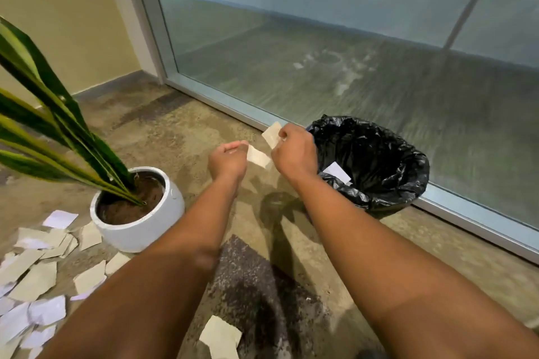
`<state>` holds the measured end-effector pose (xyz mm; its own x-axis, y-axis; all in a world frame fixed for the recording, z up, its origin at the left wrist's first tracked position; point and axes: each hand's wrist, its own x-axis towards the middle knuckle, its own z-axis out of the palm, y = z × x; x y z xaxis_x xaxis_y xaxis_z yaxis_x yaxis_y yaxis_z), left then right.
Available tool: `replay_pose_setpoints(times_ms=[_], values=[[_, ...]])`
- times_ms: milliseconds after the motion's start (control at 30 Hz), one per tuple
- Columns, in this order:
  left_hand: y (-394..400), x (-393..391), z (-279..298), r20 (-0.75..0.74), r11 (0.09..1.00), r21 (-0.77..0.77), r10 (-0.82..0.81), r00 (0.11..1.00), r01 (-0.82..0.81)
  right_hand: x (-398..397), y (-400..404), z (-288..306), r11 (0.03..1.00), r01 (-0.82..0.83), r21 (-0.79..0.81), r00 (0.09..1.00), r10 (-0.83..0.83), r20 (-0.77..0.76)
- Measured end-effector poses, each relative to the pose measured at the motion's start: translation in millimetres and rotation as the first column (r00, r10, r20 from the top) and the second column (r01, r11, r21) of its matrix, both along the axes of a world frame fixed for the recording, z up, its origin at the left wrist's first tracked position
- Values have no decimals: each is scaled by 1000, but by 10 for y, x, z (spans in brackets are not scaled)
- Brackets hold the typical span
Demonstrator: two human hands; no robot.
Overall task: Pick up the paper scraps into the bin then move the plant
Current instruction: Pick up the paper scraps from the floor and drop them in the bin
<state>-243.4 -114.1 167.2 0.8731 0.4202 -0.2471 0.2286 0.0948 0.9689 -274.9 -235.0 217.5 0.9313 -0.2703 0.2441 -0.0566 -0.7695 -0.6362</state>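
on the far left many paper scraps (35,280) lie spread on the carpet (163,131), some of them on top of each other. just right of them stands the plant (58,114), with long green and yellow leaves, in a round white pot (151,221) filled with brown soil. a few scraps touch the base of the pot. one more scrap (220,336) lies alone on the carpet, near the lower edge, between the two forearms.

the left hand (229,159) is held above the floor, its fingers curled and a pale paper piece (258,157) at the fingertips. the right hand (294,148) is beside it, fingers curled, pinching another paper piece (272,132) that stands up from the hand. to the right is the bin (379,160), lined with a black bag, near the glass wall (320,38). a white scrap (337,172) already lies inside the bin.
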Motion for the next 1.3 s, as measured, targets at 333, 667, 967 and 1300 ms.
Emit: replay_pose_setpoints(times_ms=[333,667,967,1300], values=[[-1007,148,251,95,952,-45,-297,950,303,-9,-675,208,892,375,252,926,-371,-65],[-927,166,173,72,939,95,-337,939,330,39,-812,70,903,423,76,894,-402,-198],[-382,52,-124,-20,955,168,-245,969,245,147,-120,54,987,108,122,994,-108,-10],[703,-667,-903,-362,833,428,-198,911,351,-90,764,-652,966,-231,116,905,257,-339]])
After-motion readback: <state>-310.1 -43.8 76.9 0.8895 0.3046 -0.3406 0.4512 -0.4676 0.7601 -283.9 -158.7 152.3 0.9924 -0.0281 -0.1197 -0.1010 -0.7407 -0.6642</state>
